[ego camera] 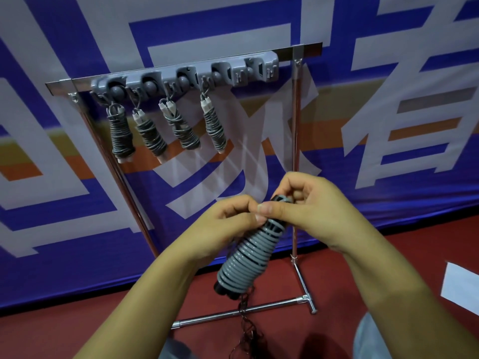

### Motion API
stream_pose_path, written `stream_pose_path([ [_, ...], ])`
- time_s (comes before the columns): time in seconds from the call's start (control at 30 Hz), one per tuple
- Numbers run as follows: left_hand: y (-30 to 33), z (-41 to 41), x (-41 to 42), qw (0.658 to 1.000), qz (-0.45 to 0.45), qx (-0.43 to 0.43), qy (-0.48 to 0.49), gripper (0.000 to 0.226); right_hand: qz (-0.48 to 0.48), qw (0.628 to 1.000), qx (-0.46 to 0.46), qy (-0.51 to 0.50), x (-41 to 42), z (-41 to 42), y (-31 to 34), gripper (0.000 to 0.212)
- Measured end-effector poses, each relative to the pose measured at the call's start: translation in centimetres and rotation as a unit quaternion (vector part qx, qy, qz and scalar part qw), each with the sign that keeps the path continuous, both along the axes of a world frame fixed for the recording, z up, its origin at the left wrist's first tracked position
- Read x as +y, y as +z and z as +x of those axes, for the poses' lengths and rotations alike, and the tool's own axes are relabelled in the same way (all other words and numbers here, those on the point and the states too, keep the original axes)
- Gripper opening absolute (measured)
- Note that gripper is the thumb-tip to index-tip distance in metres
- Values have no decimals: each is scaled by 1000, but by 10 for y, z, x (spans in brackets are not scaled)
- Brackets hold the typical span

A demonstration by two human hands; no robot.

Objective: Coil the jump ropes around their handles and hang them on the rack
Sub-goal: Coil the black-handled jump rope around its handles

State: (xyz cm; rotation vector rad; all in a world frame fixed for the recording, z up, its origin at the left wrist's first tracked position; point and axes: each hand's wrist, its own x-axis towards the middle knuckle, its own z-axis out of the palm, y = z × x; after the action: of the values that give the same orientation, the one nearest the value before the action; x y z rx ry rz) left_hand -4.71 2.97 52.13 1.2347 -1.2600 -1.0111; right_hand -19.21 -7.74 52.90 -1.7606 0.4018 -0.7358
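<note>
A jump rope [246, 257] with black handles and grey cord wound round them sits tilted between my hands. My left hand [228, 224] grips its upper middle from the left. My right hand [308, 203] pinches the top end of the handles and the cord there. A grey holder strip [186, 76] on the chrome rack [295, 151] carries several coiled ropes with white handles [121, 130], hung on its left part. The hooks at the strip's right end [261, 68] hold nothing.
A blue, white and orange banner [388, 125] hangs right behind the rack. The rack's chrome foot [246, 310] lies on the red floor. A thin dark chain [246, 322] dangles below the held rope. A white sheet [461, 286] lies at the right edge.
</note>
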Motion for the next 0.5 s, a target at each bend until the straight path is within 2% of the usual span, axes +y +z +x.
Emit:
stream_pose_path([
  [0.1,1,-3,0,1000,-15,0,18,28,-9,1000,-12,-5,-2,1,1,47],
  [0.3,-1,-7,2,998,-32,-42,43,10,-27,999,21,-4,-3,-2,0,36],
  [0.4,0,-6,1,997,-3,-64,33,12,-48,997,45,-26,-3,-2,-4,34],
  [0.5,2,-7,-2,994,30,-76,66,11,-76,993,59,-65,1,1,-8,37],
])
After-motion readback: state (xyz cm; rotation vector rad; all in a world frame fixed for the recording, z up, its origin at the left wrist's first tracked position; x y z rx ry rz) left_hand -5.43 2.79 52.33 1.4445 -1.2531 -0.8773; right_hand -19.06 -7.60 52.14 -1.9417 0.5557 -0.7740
